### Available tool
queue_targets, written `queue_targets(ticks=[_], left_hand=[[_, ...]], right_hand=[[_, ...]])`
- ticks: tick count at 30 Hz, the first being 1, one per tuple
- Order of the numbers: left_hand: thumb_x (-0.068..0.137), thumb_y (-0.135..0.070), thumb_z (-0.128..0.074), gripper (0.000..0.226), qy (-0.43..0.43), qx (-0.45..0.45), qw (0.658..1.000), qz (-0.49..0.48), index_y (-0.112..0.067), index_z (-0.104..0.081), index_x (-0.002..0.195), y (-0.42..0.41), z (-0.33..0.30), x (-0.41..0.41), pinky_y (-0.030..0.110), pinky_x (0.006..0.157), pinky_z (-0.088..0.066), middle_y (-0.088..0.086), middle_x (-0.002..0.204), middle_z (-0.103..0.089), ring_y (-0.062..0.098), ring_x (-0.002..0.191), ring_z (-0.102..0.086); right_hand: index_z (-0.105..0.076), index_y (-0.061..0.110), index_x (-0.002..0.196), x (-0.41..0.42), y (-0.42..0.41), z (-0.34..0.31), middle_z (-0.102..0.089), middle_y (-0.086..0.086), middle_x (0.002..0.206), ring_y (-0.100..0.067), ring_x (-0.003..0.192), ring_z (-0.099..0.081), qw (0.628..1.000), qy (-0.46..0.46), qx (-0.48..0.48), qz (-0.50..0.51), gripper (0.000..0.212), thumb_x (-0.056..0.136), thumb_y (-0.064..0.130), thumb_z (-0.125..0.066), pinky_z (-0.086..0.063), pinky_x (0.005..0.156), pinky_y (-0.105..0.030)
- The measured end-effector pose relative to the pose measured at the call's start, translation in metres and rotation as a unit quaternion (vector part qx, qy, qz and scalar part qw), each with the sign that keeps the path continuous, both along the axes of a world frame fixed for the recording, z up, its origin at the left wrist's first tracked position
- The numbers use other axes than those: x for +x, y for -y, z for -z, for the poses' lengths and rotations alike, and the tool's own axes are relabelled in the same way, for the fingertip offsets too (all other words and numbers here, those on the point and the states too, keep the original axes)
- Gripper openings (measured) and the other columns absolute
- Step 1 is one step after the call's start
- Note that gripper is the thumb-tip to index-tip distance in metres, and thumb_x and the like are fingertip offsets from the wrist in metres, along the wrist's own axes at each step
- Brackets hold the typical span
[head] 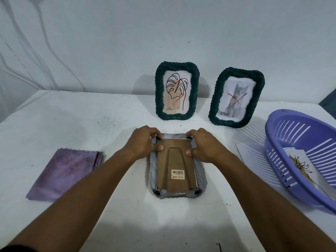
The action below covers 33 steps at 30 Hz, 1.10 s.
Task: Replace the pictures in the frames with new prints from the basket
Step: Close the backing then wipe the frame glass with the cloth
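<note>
A grey ribbed picture frame (200, 180) lies face down in the middle of the white table, its brown cardboard back (175, 166) with a barcode label facing up. My left hand (143, 140) grips the frame's far left corner, fingertips at a black clip, thumb on the backing. My right hand (203, 144) grips the far right corner the same way. Two dark green frames stand against the wall: one with a leaf drawing (177, 90), one with a cat picture (236, 98), both crossed in red. A purple basket (283, 142) at the right holds a print (300, 166).
A folded purple cloth (65, 174) lies on the table to the left. White paper sheets (254, 157) lie under and beside the basket. The white wall (109, 42) stands close behind the table.
</note>
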State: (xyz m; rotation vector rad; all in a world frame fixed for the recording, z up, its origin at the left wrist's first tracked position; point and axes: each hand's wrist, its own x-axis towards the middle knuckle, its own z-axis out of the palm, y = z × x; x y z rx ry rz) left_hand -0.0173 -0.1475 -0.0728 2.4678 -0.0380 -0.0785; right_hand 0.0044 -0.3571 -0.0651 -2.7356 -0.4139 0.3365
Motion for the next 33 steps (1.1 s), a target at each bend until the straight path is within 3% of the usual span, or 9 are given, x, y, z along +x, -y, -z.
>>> queue_targets(ticks=[15, 20, 22, 25, 29, 33], left_hand=[[0.072, -0.026, -0.08, 0.036, 0.007, -0.003, 1.0, 0.001, -0.018, -0.067, 0.105, 0.001, 0.001, -0.001, 0.025, 0.084, -0.038, 0.009, 0.114, -0.062, 0.023, 0.103, -0.055], [0.077, -0.032, -0.075, 0.039, 0.012, 0.007, 1.0, 0.006, -0.021, -0.064, 0.113, -0.001, 0.005, -0.005, 0.032, 0.094, -0.039, 0.006, 0.122, -0.06, 0.024, 0.111, -0.052], [0.079, -0.036, -0.072, 0.037, 0.058, 0.013, 0.998, 0.0, -0.023, -0.064, 0.112, -0.004, 0.007, -0.015, 0.034, 0.095, -0.038, 0.001, 0.122, -0.058, 0.022, 0.113, -0.046], [0.075, -0.032, -0.076, 0.02, 0.143, -0.019, 0.987, 0.077, -0.022, -0.072, 0.092, -0.013, 0.009, -0.039, 0.033, 0.087, -0.041, -0.008, 0.104, -0.06, 0.015, 0.101, -0.046], [0.068, -0.05, -0.074, 0.025, 0.075, -0.039, 0.966, 0.246, -0.031, -0.076, 0.085, -0.022, 0.006, -0.066, 0.025, 0.082, -0.045, -0.018, 0.096, -0.062, 0.005, 0.098, -0.051], [0.065, -0.051, -0.076, 0.031, 0.044, -0.021, 0.956, 0.29, -0.031, -0.077, 0.088, -0.02, 0.007, -0.073, 0.024, 0.084, -0.043, -0.015, 0.101, -0.061, 0.002, 0.1, -0.048]], right_hand=[[-0.05, 0.022, 0.126, 0.001, 0.006, 0.003, -0.047, -0.006, 0.128, -0.024, 0.117, -0.045, 1.0, -0.005, 0.03, -0.009, 0.053, 0.079, 0.028, -0.074, -0.038, 0.097, -0.033], [-0.046, 0.027, 0.123, -0.001, 0.011, 0.009, -0.05, -0.003, 0.128, -0.022, 0.112, -0.047, 0.995, -0.017, 0.094, 0.012, 0.052, 0.078, 0.028, -0.074, -0.042, 0.093, -0.034], [-0.047, 0.027, 0.122, -0.007, 0.016, 0.009, -0.05, 0.0, 0.13, -0.019, 0.11, -0.048, 0.992, -0.012, 0.125, 0.015, 0.046, 0.082, 0.028, -0.07, -0.043, 0.091, -0.032], [-0.054, 0.028, 0.119, -0.028, 0.029, 0.009, -0.048, 0.01, 0.127, -0.011, 0.113, -0.043, 0.986, 0.059, 0.155, -0.017, 0.037, 0.085, 0.031, -0.068, -0.044, 0.096, -0.033], [-0.064, 0.027, 0.116, -0.059, 0.047, 0.009, -0.049, 0.018, 0.121, -0.005, 0.115, -0.038, 0.978, 0.07, 0.116, -0.158, 0.038, 0.079, 0.032, -0.073, -0.039, 0.096, -0.028], [-0.067, 0.025, 0.117, -0.061, 0.055, 0.015, -0.054, 0.01, 0.128, -0.005, 0.117, -0.039, 0.966, 0.064, 0.085, -0.234, 0.044, 0.076, 0.036, -0.075, -0.04, 0.095, -0.025]])
